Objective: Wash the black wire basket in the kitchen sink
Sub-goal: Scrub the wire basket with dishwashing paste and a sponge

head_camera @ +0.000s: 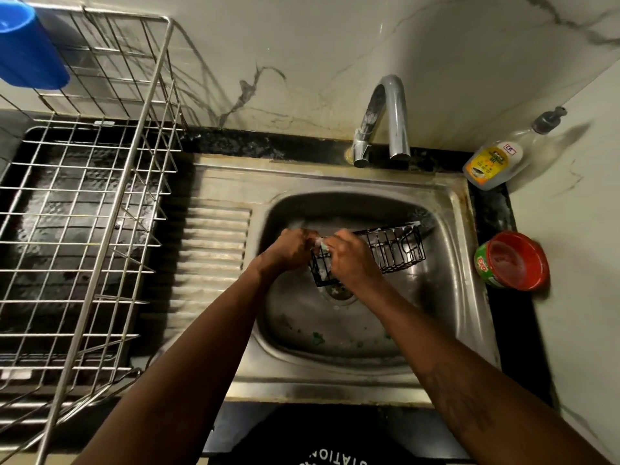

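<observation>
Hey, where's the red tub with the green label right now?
In the head view, the red tub sits on the black counter just right of the sink, nearer the person than the clear soap bottle in the corner.

Two bare arms fill the lower half of the frame. The left forearm (188,357) comes in from the lower left corner and the right forearm (453,370) from the lower right. Both are uncovered from the frame edge to the wrist. The left hand (290,246) and right hand (349,260), at the centre of the frame, are bare too. Faint darker marks run along the right forearm, too blurred to read. At bottom centre shows part of a black garment (335,427) printed with white capital letters (335,459) in an arc, cut off by the bottom edge.
</observation>
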Demonstrator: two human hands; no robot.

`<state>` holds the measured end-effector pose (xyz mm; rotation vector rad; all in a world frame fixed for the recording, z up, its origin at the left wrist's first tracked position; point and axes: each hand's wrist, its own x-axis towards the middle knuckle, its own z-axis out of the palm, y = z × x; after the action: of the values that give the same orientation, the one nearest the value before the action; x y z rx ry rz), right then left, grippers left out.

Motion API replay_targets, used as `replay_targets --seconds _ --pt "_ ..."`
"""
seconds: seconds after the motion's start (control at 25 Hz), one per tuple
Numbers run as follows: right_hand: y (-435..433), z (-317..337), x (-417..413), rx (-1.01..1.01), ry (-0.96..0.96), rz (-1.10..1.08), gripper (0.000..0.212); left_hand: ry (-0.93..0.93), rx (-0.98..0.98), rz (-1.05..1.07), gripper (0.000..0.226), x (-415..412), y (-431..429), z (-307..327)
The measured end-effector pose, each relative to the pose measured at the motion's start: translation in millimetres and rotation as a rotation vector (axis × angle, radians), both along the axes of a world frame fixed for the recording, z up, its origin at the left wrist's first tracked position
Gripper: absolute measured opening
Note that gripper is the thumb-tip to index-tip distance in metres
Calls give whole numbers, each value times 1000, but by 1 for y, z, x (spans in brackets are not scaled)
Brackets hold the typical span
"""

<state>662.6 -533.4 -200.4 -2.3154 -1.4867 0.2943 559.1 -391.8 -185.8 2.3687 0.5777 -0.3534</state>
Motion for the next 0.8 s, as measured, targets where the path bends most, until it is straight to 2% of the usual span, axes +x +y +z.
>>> replay_targets --seconds 0.04,0.16,0.28,0.4,0.52,0.68,0.8 --pt "-1 -3 -4 10 -2 7 34 -4 -16 16 38 1 1 0" --pt "-19 -5 -8 66 -12 69 38 -57 -56 66 23 2 5 -4" --pt "-45 -4 -15 60 -52 203 41 -69 -63 86 23 1 5 -9" --pt "-24 -1 -19 32 -17 243 37 -56 -54 67 18 3 7 -11" --pt "3 -5 -16 4 -24 219 43 -23 -27 42 16 3 5 -8" --pt "-37 -2 -21 28 -15 245 35 -17 -47 70 19 5 10 -6" --pt "-41 3 0 31 -33 50 48 -6 -42 43 21 6 12 -6"
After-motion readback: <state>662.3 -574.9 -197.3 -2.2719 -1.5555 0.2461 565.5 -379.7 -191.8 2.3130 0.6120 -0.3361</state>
